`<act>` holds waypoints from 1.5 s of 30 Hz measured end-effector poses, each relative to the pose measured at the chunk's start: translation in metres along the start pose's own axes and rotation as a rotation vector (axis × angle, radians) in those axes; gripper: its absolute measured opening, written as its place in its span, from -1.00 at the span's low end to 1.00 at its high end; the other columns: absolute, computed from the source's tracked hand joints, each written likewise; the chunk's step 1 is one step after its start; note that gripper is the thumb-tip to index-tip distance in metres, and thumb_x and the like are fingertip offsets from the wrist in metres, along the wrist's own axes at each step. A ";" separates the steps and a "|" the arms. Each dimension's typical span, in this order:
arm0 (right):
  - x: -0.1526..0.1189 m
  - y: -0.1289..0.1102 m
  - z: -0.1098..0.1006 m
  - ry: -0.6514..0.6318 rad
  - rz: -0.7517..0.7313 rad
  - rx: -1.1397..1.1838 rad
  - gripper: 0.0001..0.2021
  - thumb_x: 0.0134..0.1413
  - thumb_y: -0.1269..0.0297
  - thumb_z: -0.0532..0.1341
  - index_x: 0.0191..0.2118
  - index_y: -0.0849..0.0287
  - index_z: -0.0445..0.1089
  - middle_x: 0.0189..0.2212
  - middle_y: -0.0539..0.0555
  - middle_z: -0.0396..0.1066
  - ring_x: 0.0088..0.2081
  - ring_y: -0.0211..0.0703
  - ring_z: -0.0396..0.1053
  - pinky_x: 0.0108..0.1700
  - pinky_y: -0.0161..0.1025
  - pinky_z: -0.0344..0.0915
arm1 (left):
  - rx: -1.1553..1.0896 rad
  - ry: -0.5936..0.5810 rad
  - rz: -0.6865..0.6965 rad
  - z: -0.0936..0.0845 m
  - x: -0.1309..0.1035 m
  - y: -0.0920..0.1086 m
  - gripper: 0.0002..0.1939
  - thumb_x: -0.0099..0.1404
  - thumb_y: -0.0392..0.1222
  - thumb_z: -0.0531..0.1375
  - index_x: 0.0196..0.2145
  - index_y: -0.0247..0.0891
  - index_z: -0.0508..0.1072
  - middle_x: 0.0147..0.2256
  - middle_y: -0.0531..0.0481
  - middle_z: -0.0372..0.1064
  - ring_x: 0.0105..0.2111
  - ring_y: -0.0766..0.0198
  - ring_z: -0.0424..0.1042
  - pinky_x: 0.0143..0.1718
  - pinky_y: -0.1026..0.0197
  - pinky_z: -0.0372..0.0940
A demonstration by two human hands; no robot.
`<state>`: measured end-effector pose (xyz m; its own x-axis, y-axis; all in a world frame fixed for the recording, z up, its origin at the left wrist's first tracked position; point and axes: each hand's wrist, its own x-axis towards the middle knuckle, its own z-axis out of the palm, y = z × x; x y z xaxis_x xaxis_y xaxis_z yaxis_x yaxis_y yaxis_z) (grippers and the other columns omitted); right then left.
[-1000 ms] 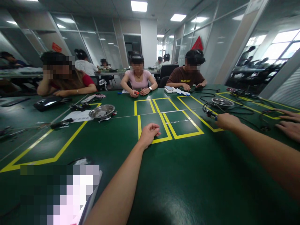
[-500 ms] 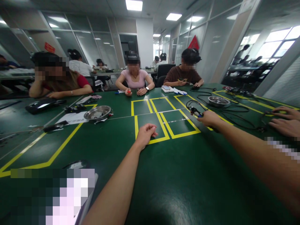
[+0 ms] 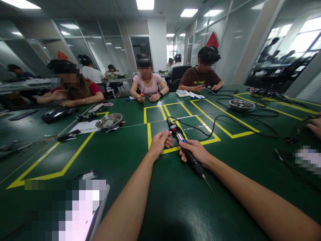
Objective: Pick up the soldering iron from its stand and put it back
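Observation:
My right hand [image 3: 197, 151] is wrapped round the body of a corded electric screwdriver [image 3: 194, 163]. Its long bit points down toward me, and its cord end tilts up and away. Close beside that cord end is my left hand [image 3: 159, 143], fingers curled and thumb and forefinger pinched together. Whether the pinch holds a small part or touches the screwdriver cannot be made out. Both hands are above the green table [image 3: 170, 201], near boxes of yellow tape [image 3: 170, 151]. The black cord [image 3: 247, 125] loops away to the right.
Metal bowls stand left [image 3: 109, 126] and right [image 3: 242, 109]. Beyond the left bowl lies a black computer mouse-shaped object [image 3: 56, 113]. A white device [image 3: 182, 93] and gloves [image 3: 197, 96] lie at the far side, where several people sit. A co-worker's hand [image 3: 314, 126] shows at the right edge.
My right hand has brought the electric screwdriver left and nearer, beside my left hand, its cord trailing along. My left hand stays in nearly the same place. The view has shifted slightly.

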<state>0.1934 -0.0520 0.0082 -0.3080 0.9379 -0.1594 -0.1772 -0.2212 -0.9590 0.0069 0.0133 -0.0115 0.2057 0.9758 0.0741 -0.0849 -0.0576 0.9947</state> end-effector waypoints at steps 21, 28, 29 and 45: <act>-0.007 0.006 -0.007 -0.044 -0.066 0.049 -0.65 0.02 0.02 0.29 -0.30 0.26 0.37 -0.55 0.06 0.45 -0.65 -0.25 0.35 -0.62 -0.32 0.28 | -0.077 -0.132 -0.012 -0.004 -0.005 0.007 -0.67 0.21 0.04 0.21 -0.35 -0.34 0.40 -0.49 -0.07 0.43 -0.56 0.31 0.42 -0.52 0.29 0.26; -0.004 0.008 -0.007 -0.039 -0.067 -0.007 -0.65 0.02 0.01 0.28 -0.35 0.26 0.36 -0.55 0.06 0.44 -0.64 -0.24 0.36 -0.58 -0.30 0.32 | -0.058 -0.139 -0.013 -0.002 -0.004 0.005 -0.66 0.22 0.05 0.20 -0.33 -0.34 0.39 -0.46 -0.09 0.44 -0.52 0.31 0.44 -0.49 0.29 0.27; -0.004 0.008 -0.007 -0.043 -0.071 -0.015 -0.65 0.03 0.01 0.28 -0.36 0.26 0.36 -0.56 0.07 0.44 -0.64 -0.24 0.36 -0.58 -0.30 0.32 | -0.056 -0.143 -0.007 -0.002 -0.003 0.004 -0.66 0.22 0.06 0.20 -0.32 -0.34 0.40 -0.45 -0.09 0.45 -0.52 0.30 0.44 -0.49 0.29 0.28; -0.007 0.005 -0.005 -0.045 -0.052 -0.055 -0.65 0.04 0.00 0.26 -0.39 0.25 0.34 -0.60 0.04 0.41 -0.65 -0.27 0.33 -0.57 -0.30 0.32 | -0.072 -0.183 -0.010 -0.006 -0.001 -0.001 -0.64 0.26 0.06 0.16 -0.29 -0.35 0.37 -0.40 -0.14 0.46 -0.47 0.26 0.47 -0.46 0.27 0.28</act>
<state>0.1995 -0.0581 0.0032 -0.3421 0.9343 -0.0998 -0.1423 -0.1565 -0.9774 0.0008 0.0140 -0.0134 0.3801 0.9212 0.0825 -0.1504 -0.0264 0.9883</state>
